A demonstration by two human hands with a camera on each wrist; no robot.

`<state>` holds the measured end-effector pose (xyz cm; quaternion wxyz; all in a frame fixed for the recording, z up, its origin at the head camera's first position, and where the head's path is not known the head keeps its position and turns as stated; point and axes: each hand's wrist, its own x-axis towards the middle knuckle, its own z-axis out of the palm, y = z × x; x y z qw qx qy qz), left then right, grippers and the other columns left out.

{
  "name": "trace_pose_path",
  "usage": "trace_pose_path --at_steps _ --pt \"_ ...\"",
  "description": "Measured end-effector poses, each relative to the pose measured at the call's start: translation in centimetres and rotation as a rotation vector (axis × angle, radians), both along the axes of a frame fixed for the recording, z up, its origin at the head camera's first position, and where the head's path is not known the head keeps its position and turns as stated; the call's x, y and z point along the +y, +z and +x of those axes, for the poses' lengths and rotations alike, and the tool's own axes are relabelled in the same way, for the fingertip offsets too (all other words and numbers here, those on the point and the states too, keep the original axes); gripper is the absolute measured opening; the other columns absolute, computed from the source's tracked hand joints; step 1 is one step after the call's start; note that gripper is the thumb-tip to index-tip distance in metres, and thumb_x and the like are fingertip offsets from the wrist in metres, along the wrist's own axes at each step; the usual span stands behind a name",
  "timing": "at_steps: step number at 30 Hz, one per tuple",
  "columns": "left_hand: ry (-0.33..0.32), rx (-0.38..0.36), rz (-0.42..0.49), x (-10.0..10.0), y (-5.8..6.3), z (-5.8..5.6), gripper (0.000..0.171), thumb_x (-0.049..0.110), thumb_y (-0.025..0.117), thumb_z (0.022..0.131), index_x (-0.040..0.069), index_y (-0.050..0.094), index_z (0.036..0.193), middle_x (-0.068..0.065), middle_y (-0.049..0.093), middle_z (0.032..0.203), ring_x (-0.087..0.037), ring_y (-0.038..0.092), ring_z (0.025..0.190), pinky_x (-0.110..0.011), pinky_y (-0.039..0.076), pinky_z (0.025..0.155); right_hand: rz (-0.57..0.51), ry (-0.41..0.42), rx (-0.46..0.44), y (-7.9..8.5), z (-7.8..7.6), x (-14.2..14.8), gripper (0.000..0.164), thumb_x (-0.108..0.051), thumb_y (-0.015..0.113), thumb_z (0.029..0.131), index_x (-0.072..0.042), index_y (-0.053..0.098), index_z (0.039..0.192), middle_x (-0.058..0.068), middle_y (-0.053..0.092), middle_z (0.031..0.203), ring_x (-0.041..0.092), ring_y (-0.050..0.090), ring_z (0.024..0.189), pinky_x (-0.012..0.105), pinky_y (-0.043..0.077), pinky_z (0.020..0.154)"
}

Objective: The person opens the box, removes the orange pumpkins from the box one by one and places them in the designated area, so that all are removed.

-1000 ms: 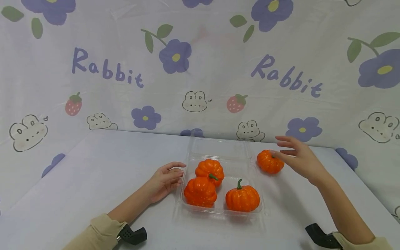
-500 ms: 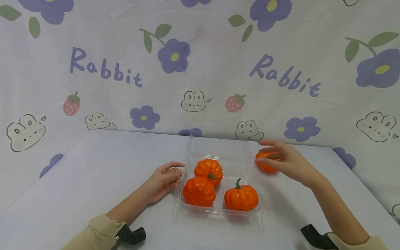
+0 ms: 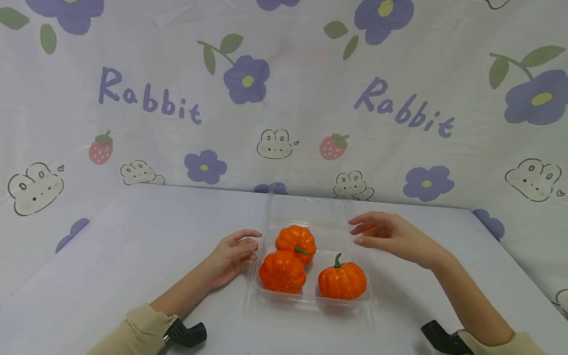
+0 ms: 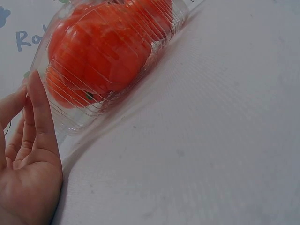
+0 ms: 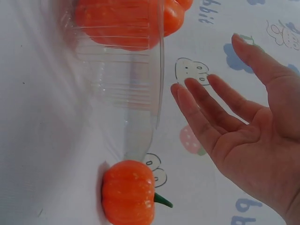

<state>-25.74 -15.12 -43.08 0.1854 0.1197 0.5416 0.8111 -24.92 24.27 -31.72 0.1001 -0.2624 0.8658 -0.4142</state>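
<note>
A clear plastic clamshell box (image 3: pixel 309 209) stands on the table with its lid raised at the back. Two orange toy pumpkins (image 3: pixel 282 272) lie in its left part, and another pumpkin (image 3: pixel 342 281) with a green stem sits front right. The left hand (image 3: pixel 232 261) rests by the box's left wall, fingertips at the rim; whether they touch it is hard to tell. Over the right rim hovers the right hand (image 3: pixel 395 239), fingers extended and spread, holding nothing. Behind it, mostly hidden in the head view, a further pumpkin (image 5: pixel 127 193) sits on the table outside the box.
The white tabletop (image 3: pixel 146 236) reaches back to a hanging cloth (image 3: pixel 284 88) printed with flowers, rabbits and strawberries. A black wrist-worn device (image 3: pixel 188 334) sits at the left cuff, another black device (image 3: pixel 443 337) at the right one.
The right hand has moved left and slightly down, from over the outside pumpkin to the box's right rim, covering that pumpkin from view. The left hand and box have stayed put.
</note>
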Motion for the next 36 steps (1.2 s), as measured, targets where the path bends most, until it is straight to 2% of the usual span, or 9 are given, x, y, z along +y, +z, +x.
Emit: trace_pose_path --at_steps 7,13,17,29,36 --pt "-0.001 -0.001 0.002 0.0 0.0 0.0 0.022 0.001 0.050 0.108 0.013 0.059 0.124 0.002 0.067 0.094 -0.009 0.064 0.075 -0.017 0.060 0.078 0.007 0.069 -0.072 -0.4 0.0 -0.4 0.040 -0.019 0.070 0.101 0.001 0.063 0.135 0.022 0.068 0.125 0.039 0.071 0.108 0.037 0.062 0.093" --pt "-0.004 -0.003 0.006 0.0 0.0 0.0 0.021 0.002 0.051 0.108 0.013 0.059 0.125 0.002 0.068 0.094 -0.009 0.064 0.076 -0.017 0.060 0.078 0.015 0.092 -0.128 -0.8 0.0 -1.1 0.037 -0.020 0.069 0.102 0.003 0.066 0.131 0.015 0.070 0.121 0.033 0.070 0.107 0.036 0.061 0.094" --pt "-0.005 -0.004 0.010 0.0 0.1 0.1 0.021 0.001 0.051 0.108 0.012 0.059 0.124 0.002 0.068 0.094 -0.009 0.064 0.075 -0.017 0.060 0.078 0.011 0.101 -0.151 -1.1 0.0 -1.6 0.034 -0.020 0.069 0.103 0.003 0.068 0.128 0.015 0.071 0.118 0.029 0.069 0.106 0.035 0.061 0.094" --pt "-0.011 -0.008 0.011 -0.1 0.2 0.1 0.022 0.001 0.050 0.108 0.012 0.059 0.125 0.002 0.067 0.094 -0.009 0.063 0.075 -0.017 0.060 0.078 0.052 0.112 -0.108 -1.9 -0.1 -2.2 0.025 -0.015 0.068 0.103 0.003 0.072 0.121 0.013 0.075 0.110 0.018 0.070 0.096 0.026 0.061 0.087" --pt "-0.011 -0.005 0.015 0.0 0.2 0.1 0.022 0.000 0.050 0.108 0.012 0.059 0.124 0.002 0.067 0.094 -0.009 0.064 0.075 -0.017 0.060 0.077 0.036 0.118 -0.098 -2.1 -0.1 -2.5 0.017 -0.012 0.069 0.102 0.002 0.072 0.112 0.008 0.074 0.102 0.017 0.068 0.093 0.027 0.061 0.086"
